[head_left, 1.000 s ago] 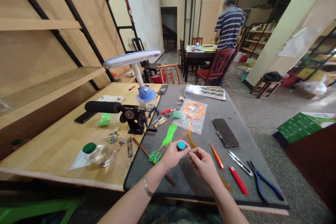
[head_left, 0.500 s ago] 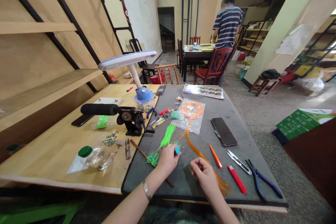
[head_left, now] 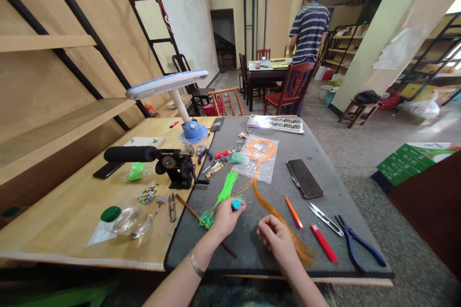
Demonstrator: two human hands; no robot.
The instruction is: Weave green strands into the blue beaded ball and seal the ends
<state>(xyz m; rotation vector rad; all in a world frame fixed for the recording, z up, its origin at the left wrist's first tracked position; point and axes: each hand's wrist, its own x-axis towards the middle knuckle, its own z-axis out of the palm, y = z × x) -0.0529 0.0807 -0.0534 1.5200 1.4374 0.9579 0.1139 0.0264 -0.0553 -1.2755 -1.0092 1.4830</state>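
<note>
My left hand [head_left: 226, 218] is closed on a small round blue-green beaded piece [head_left: 236, 204], held just above the grey mat [head_left: 252, 249]. My right hand [head_left: 276, 237] hovers low over the mat in a pinch; what its fingers hold is too small to name. Between the hands lie scattered tiny green beads [head_left: 242, 198]. A bundle of bright green wires [head_left: 226, 191] with beaded ends lies beside the left hand. A bunch of orange strands [head_left: 273, 211] runs past the right hand from a clear bag [head_left: 257, 156].
An orange-handled tool [head_left: 293, 211], red lighter [head_left: 323, 243], snips [head_left: 326, 219], blue pliers [head_left: 356, 247] and a black phone [head_left: 304, 178] lie right of my hands. A hand-crank device [head_left: 173, 165], blue lamp [head_left: 180, 100] and jar [head_left: 126, 220] stand left. A person stands at a far table.
My hands have separated and dropped toward the mat. The left hand carried the blue beaded piece leftward; the right hand moved down to the mat near the orange strands.
</note>
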